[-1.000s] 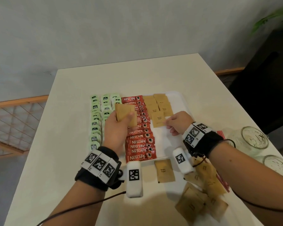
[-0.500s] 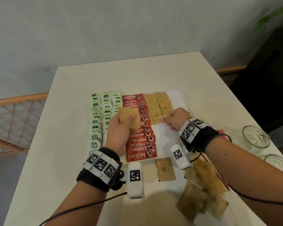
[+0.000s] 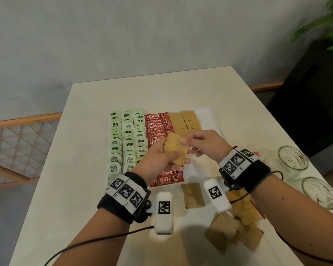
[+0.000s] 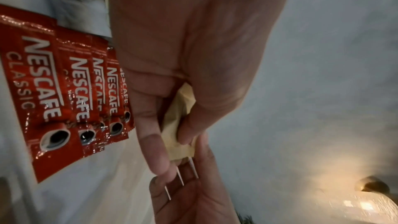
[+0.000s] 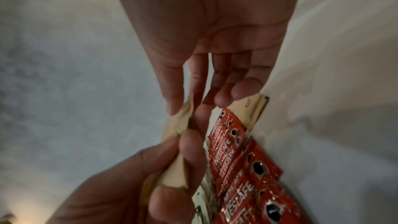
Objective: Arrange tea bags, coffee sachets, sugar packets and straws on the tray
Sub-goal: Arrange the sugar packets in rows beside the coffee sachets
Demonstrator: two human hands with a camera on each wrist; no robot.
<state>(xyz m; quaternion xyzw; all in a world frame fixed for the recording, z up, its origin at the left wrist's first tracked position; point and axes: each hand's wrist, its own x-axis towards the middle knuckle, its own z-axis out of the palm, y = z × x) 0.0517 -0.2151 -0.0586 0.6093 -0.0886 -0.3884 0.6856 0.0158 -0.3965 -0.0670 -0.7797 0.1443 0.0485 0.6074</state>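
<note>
Left hand (image 3: 158, 158) clutches brown sugar packets (image 3: 176, 151), right hand (image 3: 204, 144) pinches top one; next lay in far-right tray (image 3: 208, 116) column.

A black strap (image 3: 123, 204) topped with white blocks printed with black square codes is worn on each bare forearm. Beside each strap, a white capsule-shaped unit (image 3: 164, 212) bearing one such code is mounted, and a dark cable (image 3: 96, 240) is trailed from it.

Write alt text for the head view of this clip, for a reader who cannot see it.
Above a white tray, the left hand holds a small stack of brown sugar packets while the right hand pinches the top one. Green tea bags, red coffee sachets and sugar packets lie in rows below.
</note>
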